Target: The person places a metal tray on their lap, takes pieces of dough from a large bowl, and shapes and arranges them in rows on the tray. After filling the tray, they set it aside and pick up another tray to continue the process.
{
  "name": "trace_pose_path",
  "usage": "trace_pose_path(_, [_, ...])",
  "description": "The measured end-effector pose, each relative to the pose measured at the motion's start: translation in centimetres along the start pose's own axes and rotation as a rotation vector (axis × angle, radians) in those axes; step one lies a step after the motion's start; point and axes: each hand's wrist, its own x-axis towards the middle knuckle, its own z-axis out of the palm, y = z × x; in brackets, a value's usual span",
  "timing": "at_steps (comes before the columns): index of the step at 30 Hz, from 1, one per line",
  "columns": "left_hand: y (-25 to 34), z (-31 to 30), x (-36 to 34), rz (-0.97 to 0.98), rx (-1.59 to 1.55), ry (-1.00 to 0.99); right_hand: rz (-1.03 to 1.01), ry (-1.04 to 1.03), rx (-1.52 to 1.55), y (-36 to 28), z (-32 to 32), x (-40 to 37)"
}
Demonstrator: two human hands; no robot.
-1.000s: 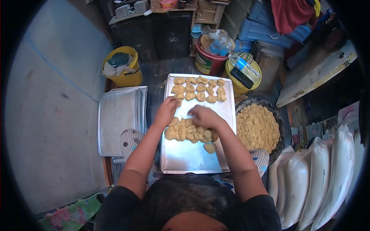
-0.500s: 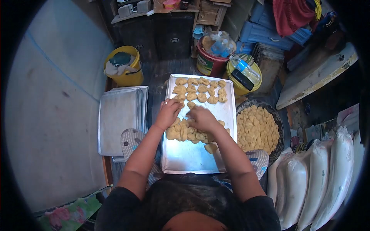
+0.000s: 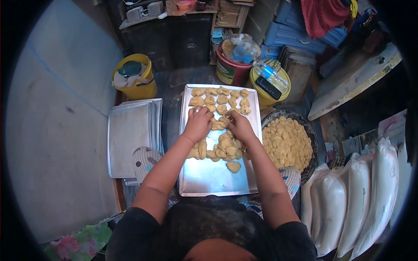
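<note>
A metal baking tray (image 3: 213, 185) rests across my lap, with rows of small dough pieces (image 3: 222, 99) at its far end. Curled over the dough at the left side of the rows is my left hand (image 3: 199, 122), a ring on one finger; its fingertips are partly hidden. My right hand (image 3: 240, 127) pinches a dough piece at the right of a small dough cluster (image 3: 218, 124) between both hands. Nearer me lies a heap of dough lumps (image 3: 224, 148), and one loose dough piece (image 3: 234, 167) sits apart from it.
At right stands a dark basin (image 3: 314, 150) full of dough lumps (image 3: 287, 143). Beyond it are a yellow bucket (image 3: 265, 98) carrying a phone and bottle, and a red bucket (image 3: 228, 71). Stacked trays (image 3: 130, 139) lean at left; plastic-wrapped sacks (image 3: 335, 204) stand at lower right.
My right hand has moved slightly up and right, uncovering the dough heap. A cluster of dough now shows between my hands. The whole view has shifted slightly.
</note>
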Motion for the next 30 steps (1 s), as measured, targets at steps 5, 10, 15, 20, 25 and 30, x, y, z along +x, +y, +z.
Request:
trace_pose_path(5, [1.7,0.0,-0.6,0.096,-0.05,-0.1,0.019,0.174,0.28,4.9,0.9,0.9])
trace_pose_path(10, [2.4,-0.2,0.2,0.097,-0.043,-0.106,-0.036,0.544,0.447,7.2,0.1,1.0])
trace_pose_path(15, [2.7,1.5,2.3,0.073,-0.078,-0.008,-0.22,0.215,0.064,5.3,-1.2,-0.3])
trace_pose_path(20, [2.6,2.9,2.8,0.102,0.046,-0.023,-0.158,-0.013,-0.031,1.7,-1.8,-2.7])
trace_pose_path(25, [4.0,1.8,2.6,0.03,0.044,-0.025,-0.037,0.171,0.332,5.6,-1.9,-2.2])
trace_pose_path(30, [4.1,2.1,2.2,0.024,-0.084,-0.113,-0.065,0.393,0.071,6.2,-2.8,-1.9])
